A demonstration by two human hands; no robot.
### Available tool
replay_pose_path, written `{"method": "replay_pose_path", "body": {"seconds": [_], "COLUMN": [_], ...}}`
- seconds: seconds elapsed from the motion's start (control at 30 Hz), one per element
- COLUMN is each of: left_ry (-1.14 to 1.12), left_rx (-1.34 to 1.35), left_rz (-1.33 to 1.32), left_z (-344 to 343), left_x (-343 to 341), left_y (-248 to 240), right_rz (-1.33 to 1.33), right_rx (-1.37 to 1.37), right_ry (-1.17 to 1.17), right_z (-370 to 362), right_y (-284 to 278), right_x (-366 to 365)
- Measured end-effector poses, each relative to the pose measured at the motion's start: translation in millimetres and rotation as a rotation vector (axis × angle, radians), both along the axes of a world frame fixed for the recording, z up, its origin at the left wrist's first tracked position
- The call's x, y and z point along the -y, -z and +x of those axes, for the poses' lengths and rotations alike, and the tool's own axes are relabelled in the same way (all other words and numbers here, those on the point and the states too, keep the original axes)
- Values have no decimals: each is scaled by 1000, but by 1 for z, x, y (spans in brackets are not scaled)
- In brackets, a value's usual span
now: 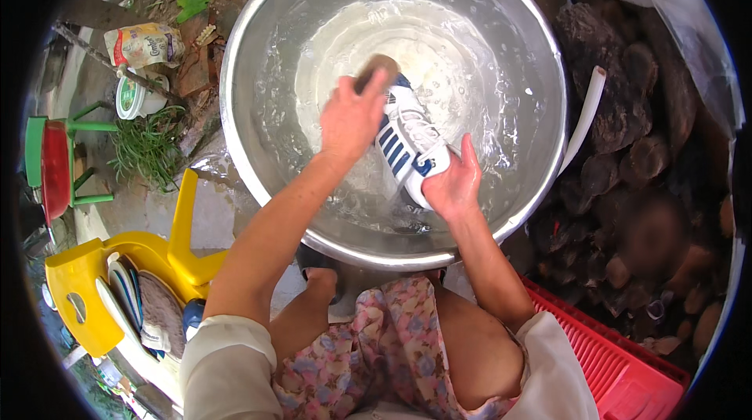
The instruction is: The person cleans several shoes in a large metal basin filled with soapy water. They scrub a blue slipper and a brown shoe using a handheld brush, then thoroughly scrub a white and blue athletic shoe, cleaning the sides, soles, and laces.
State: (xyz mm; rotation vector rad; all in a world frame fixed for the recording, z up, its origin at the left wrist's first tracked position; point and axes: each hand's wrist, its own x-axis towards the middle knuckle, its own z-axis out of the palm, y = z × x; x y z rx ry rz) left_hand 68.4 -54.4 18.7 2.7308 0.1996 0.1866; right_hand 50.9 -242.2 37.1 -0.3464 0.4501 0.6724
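A white sneaker (410, 132) with dark blue stripes and white laces is held over a large metal basin (237, 99) with water in it. My right hand (456, 185) is closed around its heel, palm and thumb wet. My left hand (350, 118) grips a brown-backed brush (377, 71), blurred by motion, at the toe end of the shoe. The brush partly covers the toe, and its bristles are hidden.
At the left, a yellow plastic chair (84, 263) holds several insoles (153, 314). Beyond it are a red-and-green stool (55, 169), a white tub (141, 97) and a printed bag (146, 45). On the right lie a white hose (585, 116), stacked logs (619, 99) and a red plastic rack (627, 377).
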Motion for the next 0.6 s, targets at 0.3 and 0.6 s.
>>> {"method": "replay_pose_path", "body": {"seconds": [0.3,0.6], "left_ry": [-299,-464], "left_rx": [-216,-240], "left_rz": [-361,-387], "left_z": [-69,-48], "left_x": [32,-20], "left_y": [-16,6], "right_rz": [-131,-199], "right_rx": [-205,23], "right_ry": [58,60], "right_z": [-7,-4], "right_y": [24,-5], "right_x": [7,-3]}}
